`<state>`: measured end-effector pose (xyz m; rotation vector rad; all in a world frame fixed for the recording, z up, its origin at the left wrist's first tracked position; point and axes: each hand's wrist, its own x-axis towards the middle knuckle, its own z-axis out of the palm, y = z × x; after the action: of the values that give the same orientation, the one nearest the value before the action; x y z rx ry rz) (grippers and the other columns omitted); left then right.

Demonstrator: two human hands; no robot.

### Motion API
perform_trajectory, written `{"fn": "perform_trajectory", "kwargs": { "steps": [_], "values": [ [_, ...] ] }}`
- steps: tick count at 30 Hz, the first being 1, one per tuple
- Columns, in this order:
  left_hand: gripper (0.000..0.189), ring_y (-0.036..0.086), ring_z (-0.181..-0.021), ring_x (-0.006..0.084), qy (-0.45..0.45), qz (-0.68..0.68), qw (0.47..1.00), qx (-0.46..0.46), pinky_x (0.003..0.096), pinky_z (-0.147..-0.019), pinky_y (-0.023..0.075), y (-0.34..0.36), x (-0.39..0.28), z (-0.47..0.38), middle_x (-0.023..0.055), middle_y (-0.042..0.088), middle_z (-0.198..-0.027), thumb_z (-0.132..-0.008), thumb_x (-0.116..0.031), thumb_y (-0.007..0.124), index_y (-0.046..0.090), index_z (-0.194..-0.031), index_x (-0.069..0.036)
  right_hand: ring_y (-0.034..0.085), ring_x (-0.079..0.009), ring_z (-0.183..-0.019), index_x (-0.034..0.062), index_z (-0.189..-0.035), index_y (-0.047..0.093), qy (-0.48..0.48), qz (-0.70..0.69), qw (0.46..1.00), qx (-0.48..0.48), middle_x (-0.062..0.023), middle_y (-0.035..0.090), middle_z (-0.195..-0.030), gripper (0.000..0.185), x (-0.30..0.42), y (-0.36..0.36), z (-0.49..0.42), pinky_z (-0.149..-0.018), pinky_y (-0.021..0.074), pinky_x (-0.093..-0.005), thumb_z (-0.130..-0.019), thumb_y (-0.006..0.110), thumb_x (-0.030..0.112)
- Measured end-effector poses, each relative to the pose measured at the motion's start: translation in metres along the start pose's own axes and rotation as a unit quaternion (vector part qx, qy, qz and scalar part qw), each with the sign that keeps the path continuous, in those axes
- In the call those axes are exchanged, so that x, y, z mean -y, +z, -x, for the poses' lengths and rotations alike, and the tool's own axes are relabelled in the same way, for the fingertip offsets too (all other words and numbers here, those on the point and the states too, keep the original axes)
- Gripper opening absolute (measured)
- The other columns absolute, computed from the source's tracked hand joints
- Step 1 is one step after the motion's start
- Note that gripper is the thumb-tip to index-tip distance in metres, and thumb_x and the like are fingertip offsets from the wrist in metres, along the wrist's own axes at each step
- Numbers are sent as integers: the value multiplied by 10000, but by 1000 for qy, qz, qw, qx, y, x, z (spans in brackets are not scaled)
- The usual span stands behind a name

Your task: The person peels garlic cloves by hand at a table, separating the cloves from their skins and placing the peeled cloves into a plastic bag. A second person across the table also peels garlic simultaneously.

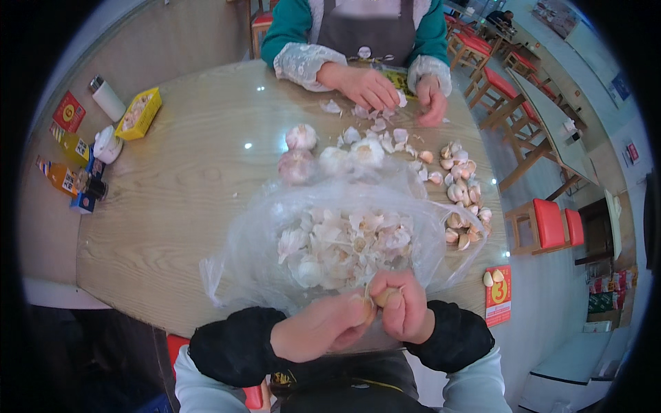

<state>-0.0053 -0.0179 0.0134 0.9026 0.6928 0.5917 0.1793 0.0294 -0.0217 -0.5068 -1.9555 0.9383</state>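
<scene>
Close to the table's front edge, my two hands meet above the mouth of a clear plastic bag (242,232). My left hand (316,324) pinches a garlic piece (368,307) between thumb and fingers. A garlic clove (385,297) is held in my right hand (406,312), touching or almost touching the other piece. Just beyond my hands, papery garlic skins (341,232) fill the bag, with a whitish bulb (310,272) among them. Loose cloves (465,193) lie in a long pile to the right of the bag.
Whole garlic bulbs (301,137) stand behind the bag. Across the table, a person's hands (364,85) handle garlic over scattered skins (400,135). Two cloves (492,278) rest on a red card (498,310) at the right edge. Bottles (62,175) and a yellow basket (142,121) stand left.
</scene>
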Motion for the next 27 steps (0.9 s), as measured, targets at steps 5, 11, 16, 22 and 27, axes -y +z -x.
{"fn": "perform_trajectory", "kwargs": {
  "steps": [5,11,16,22,27],
  "values": [
    [459,323,-551,89,8,115,993,28,228,-509,273,-7,-7,1,-4,369,-672,-984,-492,326,447,-921,-53,474,-98,-687,-3,-1203,441,189,-241,952,-22,-50,547,-837,421,7,-3,-6,-612,400,-240,-1005,363,360],
    [381,396,-577,115,60,139,988,-11,234,-539,338,-5,-5,-3,57,493,-789,-1004,-393,344,468,-1096,-45,435,-75,-685,2,-1246,419,193,-265,944,-30,-45,537,-836,494,8,-6,-9,-594,364,-228,-1009,296,417],
    [227,427,-602,106,41,129,987,-81,223,-552,354,-10,-2,-3,50,502,-779,-990,-264,452,483,-1089,-62,538,-196,-687,17,-1179,499,147,-107,983,1,-91,574,-839,448,6,-7,-6,-618,427,-276,-977,363,393],
    [99,509,-658,140,194,-212,941,-178,274,-591,416,-6,4,-6,64,553,-746,-924,-134,570,554,-914,-37,611,-378,-773,37,-1070,581,87,8,989,123,-160,622,-894,394,5,-8,-14,-671,500,-379,-856,510,360],
    [108,530,-625,215,194,-249,924,-214,291,-593,443,-6,2,-4,122,573,-760,-906,-124,581,565,-895,-18,616,-363,-746,51,-1061,582,94,51,988,107,-149,629,-858,336,8,-8,-15,-649,502,-386,-785,596,242]
  ]
}}
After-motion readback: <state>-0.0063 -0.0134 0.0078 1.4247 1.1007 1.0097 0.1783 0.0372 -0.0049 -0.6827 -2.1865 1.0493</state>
